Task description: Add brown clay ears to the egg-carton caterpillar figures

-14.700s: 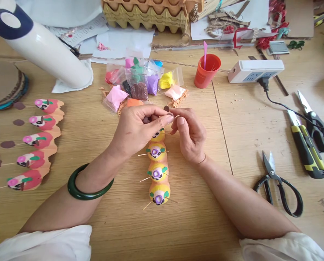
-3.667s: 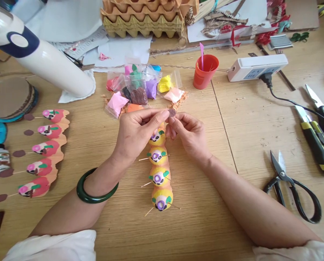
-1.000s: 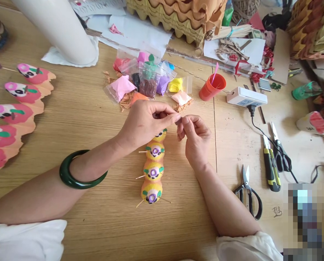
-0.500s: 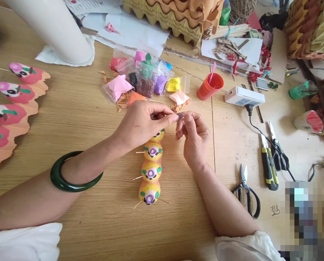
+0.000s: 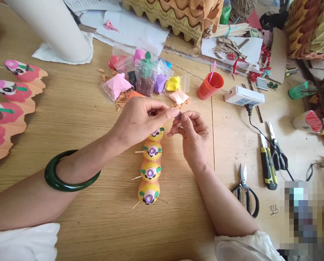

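Observation:
My left hand (image 5: 144, 119), with a dark green bangle (image 5: 72, 170) on its forearm, is closed in a pinch. Its thumb and fingertips meet those of my right hand (image 5: 193, 132), also pinched. Between them is a small dark brown piece of clay (image 5: 179, 115), mostly covered by the fingers. Below the hands lies an egg-carton strip (image 5: 151, 162) in a row of bumps, painted yellow, with purple rings, green leaf shapes and black marks. Thin sticks (image 5: 137, 178) poke out of its sides. My left hand hides the strip's far end.
Bags of coloured clay (image 5: 145, 78) lie beyond my hands, beside a red cup (image 5: 210, 86). To the right are a power strip (image 5: 244, 96), a utility knife (image 5: 269, 163) and scissors (image 5: 245, 186). A decorated pink carton (image 5: 23, 92) sits left. Egg trays (image 5: 175, 16) are stacked behind.
My right hand's fingers have curled in and shifted slightly left around the brown piece. Both hands stay together above the strip, and the view has shifted slightly.

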{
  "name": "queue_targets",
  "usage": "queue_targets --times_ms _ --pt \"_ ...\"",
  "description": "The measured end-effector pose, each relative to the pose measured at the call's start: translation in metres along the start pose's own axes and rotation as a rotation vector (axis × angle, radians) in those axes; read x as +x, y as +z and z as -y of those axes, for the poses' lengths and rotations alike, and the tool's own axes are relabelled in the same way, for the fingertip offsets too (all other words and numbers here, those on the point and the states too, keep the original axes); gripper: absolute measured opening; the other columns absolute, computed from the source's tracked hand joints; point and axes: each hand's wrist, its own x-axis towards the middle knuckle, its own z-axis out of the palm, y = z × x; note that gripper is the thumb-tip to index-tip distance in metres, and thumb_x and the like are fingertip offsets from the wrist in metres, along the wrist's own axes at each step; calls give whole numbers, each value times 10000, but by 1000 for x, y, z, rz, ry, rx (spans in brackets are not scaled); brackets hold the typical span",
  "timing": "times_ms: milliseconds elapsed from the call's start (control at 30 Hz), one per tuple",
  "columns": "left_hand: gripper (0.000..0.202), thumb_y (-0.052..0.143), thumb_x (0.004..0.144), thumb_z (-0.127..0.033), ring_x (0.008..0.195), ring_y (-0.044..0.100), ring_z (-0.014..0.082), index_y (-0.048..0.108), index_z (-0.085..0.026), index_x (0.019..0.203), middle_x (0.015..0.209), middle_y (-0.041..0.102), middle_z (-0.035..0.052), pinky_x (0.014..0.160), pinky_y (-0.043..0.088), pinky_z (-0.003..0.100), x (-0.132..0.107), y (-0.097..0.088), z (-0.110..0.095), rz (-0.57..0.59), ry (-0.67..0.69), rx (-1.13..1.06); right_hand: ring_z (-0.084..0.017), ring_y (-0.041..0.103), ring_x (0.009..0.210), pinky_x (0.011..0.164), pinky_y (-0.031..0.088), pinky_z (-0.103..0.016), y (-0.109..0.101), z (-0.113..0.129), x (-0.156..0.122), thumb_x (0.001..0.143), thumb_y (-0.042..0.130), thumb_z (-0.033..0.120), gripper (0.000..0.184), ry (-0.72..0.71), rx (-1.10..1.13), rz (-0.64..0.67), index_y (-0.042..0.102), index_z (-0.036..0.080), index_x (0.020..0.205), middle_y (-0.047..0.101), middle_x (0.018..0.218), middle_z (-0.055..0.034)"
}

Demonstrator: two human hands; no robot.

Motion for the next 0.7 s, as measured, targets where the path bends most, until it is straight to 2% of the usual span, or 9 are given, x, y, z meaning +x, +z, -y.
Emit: queue_targets --times_ms 133,267,367,467,567,700 --pt "200 728 877 -348 598 536 121 824 -188 805 681 708 6 552 385 267 0 1 3 11 -7 -14 -68 593 570 527 569 -215 -1 1 -1 890 802 446 254 5 -59 -5 665 234 866 685 755 46" --pt "195 732 874 -344 610 553 124 819 -186 798 679 705 8 555 397 256 0 0 2 20 -2 8 -76 542 612 480 475 -198 -3 4 -2 857 812 530 311 2 -189 -85 677 251 883 672 802 32" --pt "208 723 884 -348 601 538 120 817 -188 789 653 680 2 549 394 254 0 -1 -1 17 4 16 -78 512 610 487 432 -209 -4 6 -3 856 815 531 321 -34 -284 -94 670 245 836 682 802 26" --pt "282 685 929 -401 582 514 115 825 -195 796 625 648 -1 537 377 262 -1 -1 -2 16 1 15 -75 497 594 494 417 -215 -3 6 -3 886 800 488 291 -61 -261 -93 662 242 814 683 782 31" --pt "277 732 898 -440 595 534 120 834 -193 826 653 673 5 538 391 259 -1 1 0 31 -21 -25 -60 455 555 482 396 -207 -3 4 -3 874 818 464 284 -55 -178 -102 667 239 787 665 752 43" --pt "195 769 861 -364 631 576 126 828 -182 818 695 706 14 568 426 252 1 2 4 39 -33 -49 -73 498 592 495 445 -207 -2 4 -1 855 813 503 300 -2 -158 -79 682 241 790 663 769 33"
